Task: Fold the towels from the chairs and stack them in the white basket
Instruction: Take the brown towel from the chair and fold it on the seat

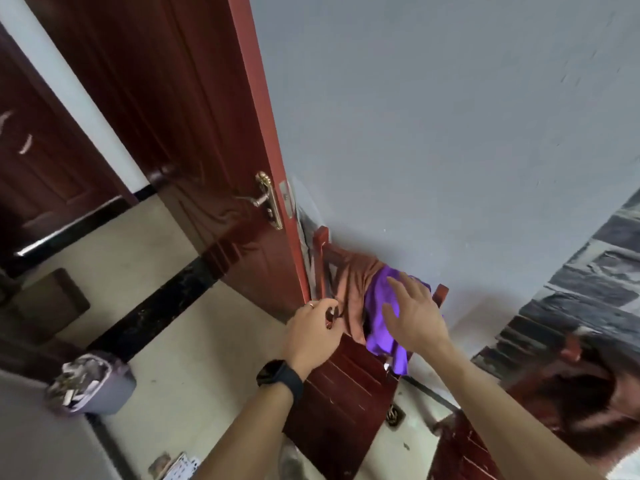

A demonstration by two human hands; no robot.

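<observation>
On the pale floor a grey bin stands left of the dark-red door, and the red chair against the grey wall carries a brown towel and a purple towel on its back, where my left hand curls at the brown edge, grip indeterminate, and my right hand is over the purple one with fingers spread.

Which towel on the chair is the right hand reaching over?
The purple towel, not the brown towel beside it; the right hand spreads over it.
</observation>
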